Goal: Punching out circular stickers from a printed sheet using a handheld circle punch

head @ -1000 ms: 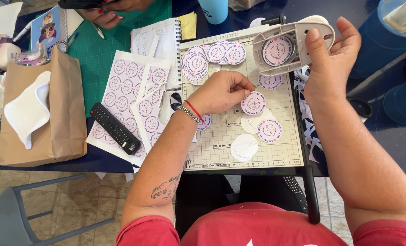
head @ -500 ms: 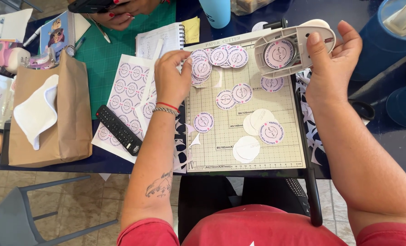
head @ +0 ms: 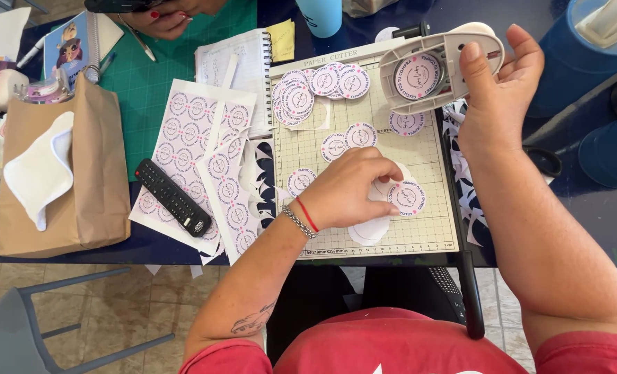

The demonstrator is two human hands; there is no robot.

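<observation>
Left hand (head: 350, 190): back from the sticker stack at far edge, now down on paper cutter mat (head: 419, 149), fingertips pinching at round sticker (head: 407, 197). Right hand (head: 499, 90): unchanged, clenched around circle punch (head: 436, 69), raised beyond. Next cutout being collected for stacking.

Stickers (head: 407, 197) lie on the cutter (head: 419, 235); left of the cutter, sticker sheets (head: 197, 131), a remote (head: 173, 197), then a bag (head: 97, 180).
</observation>
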